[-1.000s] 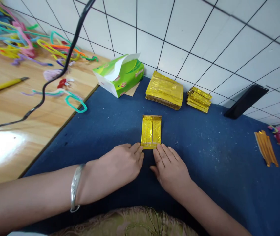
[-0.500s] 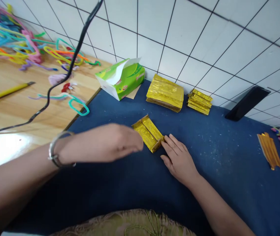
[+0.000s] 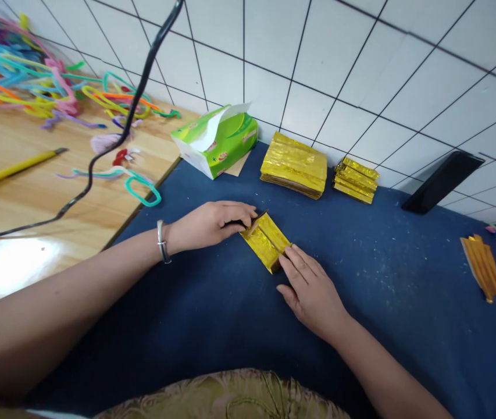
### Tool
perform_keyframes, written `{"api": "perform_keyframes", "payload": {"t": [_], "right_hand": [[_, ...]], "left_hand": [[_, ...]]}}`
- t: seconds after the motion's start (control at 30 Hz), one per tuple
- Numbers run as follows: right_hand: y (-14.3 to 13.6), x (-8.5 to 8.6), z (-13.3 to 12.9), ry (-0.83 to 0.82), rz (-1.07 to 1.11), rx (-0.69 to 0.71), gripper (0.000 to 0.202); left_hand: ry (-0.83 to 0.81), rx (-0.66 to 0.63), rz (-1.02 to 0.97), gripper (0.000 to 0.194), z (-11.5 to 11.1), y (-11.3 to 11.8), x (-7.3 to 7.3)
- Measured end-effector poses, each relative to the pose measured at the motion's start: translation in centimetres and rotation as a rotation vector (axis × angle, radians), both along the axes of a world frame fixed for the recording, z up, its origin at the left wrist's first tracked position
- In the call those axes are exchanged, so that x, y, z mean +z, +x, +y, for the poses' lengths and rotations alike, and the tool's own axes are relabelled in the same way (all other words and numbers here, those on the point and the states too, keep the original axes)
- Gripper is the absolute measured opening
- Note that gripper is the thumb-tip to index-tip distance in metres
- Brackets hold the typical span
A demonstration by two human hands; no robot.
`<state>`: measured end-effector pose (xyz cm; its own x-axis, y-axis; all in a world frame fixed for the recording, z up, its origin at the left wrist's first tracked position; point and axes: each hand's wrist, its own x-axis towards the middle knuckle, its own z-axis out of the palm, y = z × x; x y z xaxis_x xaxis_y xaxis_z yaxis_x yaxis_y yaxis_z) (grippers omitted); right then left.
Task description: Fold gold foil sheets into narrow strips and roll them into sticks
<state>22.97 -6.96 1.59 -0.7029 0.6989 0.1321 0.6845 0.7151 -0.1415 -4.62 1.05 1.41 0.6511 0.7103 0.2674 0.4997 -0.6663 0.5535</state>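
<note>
A folded piece of gold foil paper (image 3: 269, 238) lies slanted on the dark blue tabletop, with a lengthwise seam and turned-up ends. At its far left end is my left hand (image 3: 217, 224), a silver bangle on the wrist. Its fingers are curled and closed on that end, hiding part of the edge. My right hand (image 3: 311, 285) rests at the opposite end, fingers stretched out with their tips on the foil edge. The right thumb stands apart from the paper, on the near side.
Behind lie a stack of gold paper (image 3: 293, 166), smaller folded gold pieces (image 3: 355, 180) and a green tissue pack (image 3: 219, 142). A black phone-like slab (image 3: 443, 182) leans on the tiled wall. Orange-gold strips (image 3: 486, 267) lie right. Left, a black cable (image 3: 136, 93) crosses above pipe cleaners (image 3: 56, 87).
My left hand has come down from above the foil paper onto its far left end, which is folded further inward. My right hand has shifted slightly left, fingertips now over the other end.
</note>
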Motion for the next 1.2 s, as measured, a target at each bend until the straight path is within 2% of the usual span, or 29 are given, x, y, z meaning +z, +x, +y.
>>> {"api": "perform_keyframes", "payload": {"t": [0.17, 0.33, 0.53, 0.7, 0.9, 1.2], "right_hand": [[-0.2, -0.1, 0.1, -0.026, -0.018, 0.013, 0.047], [0.0, -0.2, 0.7, -0.018, -0.010, 0.028, 0.041], [0.7, -0.3, 1.6, 0.019, 0.051, 0.032, 0.034], [1.4, -0.3, 2.1, -0.013, 0.101, 0.052, 0.031], [2.1, -0.2, 2.8, -0.077, 0.176, 0.096, 0.032], [2.4, -0.1, 2.7, -0.014, 0.098, 0.100, 0.030]], "left_hand": [[0.095, -0.119, 0.182, 0.024, -0.1, 0.2, -0.1], [0.135, -0.149, 0.305, 0.034, -0.3, 0.5, 0.2], [0.093, -0.232, 0.313, 0.041, -0.1, -0.1, 0.7], [0.064, -0.285, 0.260, 0.044, 0.0, 0.0, 0.8], [0.069, -0.291, 0.224, 0.037, -0.2, 0.6, 0.5], [0.102, -0.222, 0.261, 0.034, -0.5, 1.1, 0.0]]}}
